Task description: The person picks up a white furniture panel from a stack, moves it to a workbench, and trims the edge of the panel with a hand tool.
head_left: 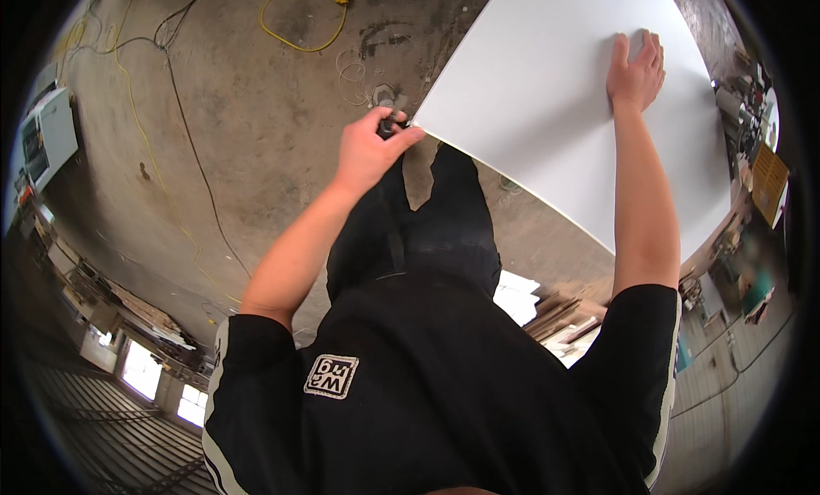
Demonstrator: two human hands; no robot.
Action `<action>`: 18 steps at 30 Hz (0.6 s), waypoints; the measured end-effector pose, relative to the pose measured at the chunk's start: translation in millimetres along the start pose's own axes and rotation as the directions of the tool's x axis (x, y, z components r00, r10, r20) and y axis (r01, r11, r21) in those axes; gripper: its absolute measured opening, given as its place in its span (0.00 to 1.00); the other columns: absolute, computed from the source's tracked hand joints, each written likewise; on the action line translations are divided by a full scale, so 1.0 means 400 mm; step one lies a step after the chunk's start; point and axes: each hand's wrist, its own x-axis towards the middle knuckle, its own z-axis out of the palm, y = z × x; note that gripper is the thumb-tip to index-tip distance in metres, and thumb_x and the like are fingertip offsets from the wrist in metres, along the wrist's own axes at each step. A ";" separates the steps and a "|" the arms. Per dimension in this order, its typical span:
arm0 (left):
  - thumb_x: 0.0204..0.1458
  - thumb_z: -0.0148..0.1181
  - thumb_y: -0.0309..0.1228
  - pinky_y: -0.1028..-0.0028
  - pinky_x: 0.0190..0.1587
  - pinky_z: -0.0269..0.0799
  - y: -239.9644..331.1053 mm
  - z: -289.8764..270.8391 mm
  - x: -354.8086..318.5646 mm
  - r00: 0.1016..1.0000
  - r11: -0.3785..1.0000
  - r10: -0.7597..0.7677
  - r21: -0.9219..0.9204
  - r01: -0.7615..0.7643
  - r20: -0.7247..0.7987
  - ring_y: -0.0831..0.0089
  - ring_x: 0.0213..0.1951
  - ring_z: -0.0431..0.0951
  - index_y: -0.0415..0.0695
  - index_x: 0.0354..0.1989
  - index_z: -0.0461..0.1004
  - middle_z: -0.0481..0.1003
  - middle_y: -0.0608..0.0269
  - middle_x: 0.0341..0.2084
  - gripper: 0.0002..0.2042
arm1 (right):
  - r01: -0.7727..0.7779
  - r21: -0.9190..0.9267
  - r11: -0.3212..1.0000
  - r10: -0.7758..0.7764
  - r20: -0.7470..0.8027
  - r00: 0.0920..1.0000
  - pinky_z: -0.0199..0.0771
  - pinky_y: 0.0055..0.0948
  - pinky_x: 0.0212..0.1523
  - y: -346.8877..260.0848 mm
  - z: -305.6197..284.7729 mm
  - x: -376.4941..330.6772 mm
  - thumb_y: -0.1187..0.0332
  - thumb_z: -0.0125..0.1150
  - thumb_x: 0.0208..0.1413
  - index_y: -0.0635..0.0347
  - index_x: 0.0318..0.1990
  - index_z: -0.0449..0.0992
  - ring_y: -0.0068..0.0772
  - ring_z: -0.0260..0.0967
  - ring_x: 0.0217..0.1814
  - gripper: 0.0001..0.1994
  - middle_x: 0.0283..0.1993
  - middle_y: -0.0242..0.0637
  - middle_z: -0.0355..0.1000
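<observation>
White panel (547, 93), large and flat, is lying tilted above the concrete floor (256, 136), filling the upper right of the view. Right hand (636, 68) is pressing flat on the panel's surface, fingers spread wide. Left hand (369, 149) is gripping a small dark tool (389, 123) closed in its fingers, touching the panel's near corner. Yellow cable (299, 17) is looping on the floor beyond, well apart from the panel
</observation>
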 end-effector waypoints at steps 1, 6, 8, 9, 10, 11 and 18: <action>0.49 0.75 0.40 0.74 0.31 0.70 0.004 0.026 -0.010 0.998 0.998 0.051 0.041 -0.050 -0.039 0.78 0.24 0.72 0.39 0.35 0.79 0.74 0.63 0.19 0.17 | -0.011 -0.006 1.000 0.011 0.011 1.000 0.38 0.43 0.80 0.004 0.001 -0.005 0.37 0.46 0.62 0.46 0.71 0.63 0.32 0.44 0.82 0.35 0.78 0.30 0.55; 0.55 0.70 0.40 0.70 0.26 0.66 -0.045 0.072 -0.004 0.950 0.997 0.074 0.033 -0.067 -0.305 0.74 0.20 0.67 0.38 0.29 0.76 0.70 0.57 0.15 0.16 | 0.001 -0.001 1.000 -0.001 0.018 1.000 0.39 0.44 0.80 -0.009 0.001 0.000 0.35 0.46 0.62 0.48 0.71 0.62 0.34 0.44 0.82 0.37 0.79 0.32 0.54; 0.61 0.66 0.41 0.77 0.25 0.63 -0.075 0.046 0.009 0.910 0.989 -0.102 -0.138 0.051 -0.401 0.85 0.20 0.66 0.40 0.32 0.75 0.70 0.72 0.18 0.15 | -0.002 -0.002 1.000 0.002 0.019 1.000 0.39 0.45 0.80 -0.004 0.004 0.003 0.35 0.46 0.62 0.49 0.71 0.62 0.34 0.43 0.82 0.38 0.79 0.32 0.53; 0.62 0.64 0.43 0.77 0.24 0.62 -0.101 0.018 0.007 0.883 0.952 -0.228 -0.283 0.115 -0.411 0.84 0.19 0.64 0.42 0.33 0.74 0.66 0.74 0.17 0.16 | 0.003 0.003 1.000 -0.003 0.021 1.000 0.38 0.45 0.80 0.005 0.006 0.002 0.34 0.47 0.61 0.50 0.71 0.62 0.34 0.43 0.82 0.39 0.79 0.33 0.53; 0.63 0.63 0.45 0.76 0.23 0.60 -0.127 -0.020 -0.008 0.894 0.876 -0.291 -0.470 0.106 -0.341 0.83 0.19 0.63 0.44 0.34 0.73 0.64 0.75 0.16 0.17 | 0.007 0.010 1.000 -0.007 0.019 1.000 0.38 0.45 0.80 0.010 0.015 0.002 0.33 0.47 0.60 0.50 0.71 0.62 0.34 0.43 0.82 0.40 0.79 0.34 0.52; 0.64 0.61 0.48 0.76 0.22 0.59 -0.148 -0.053 -0.029 0.907 0.762 -0.338 -0.639 0.106 -0.253 0.81 0.18 0.61 0.46 0.35 0.71 0.61 0.75 0.16 0.17 | 0.008 0.012 1.000 -0.008 0.017 1.000 0.38 0.46 0.80 0.019 0.016 0.004 0.32 0.48 0.60 0.51 0.71 0.62 0.34 0.43 0.82 0.41 0.79 0.35 0.52; 0.62 0.62 0.40 0.72 0.21 0.69 -0.286 -0.087 -0.171 0.793 0.662 -0.585 -0.465 0.589 0.171 0.76 0.20 0.72 0.43 0.40 0.66 0.69 0.68 0.23 0.15 | 0.280 -0.007 0.960 -0.257 0.375 0.891 0.47 0.48 0.77 0.071 -0.093 0.030 0.29 0.66 0.46 0.55 0.76 0.53 0.47 0.40 0.83 0.56 0.80 0.45 0.47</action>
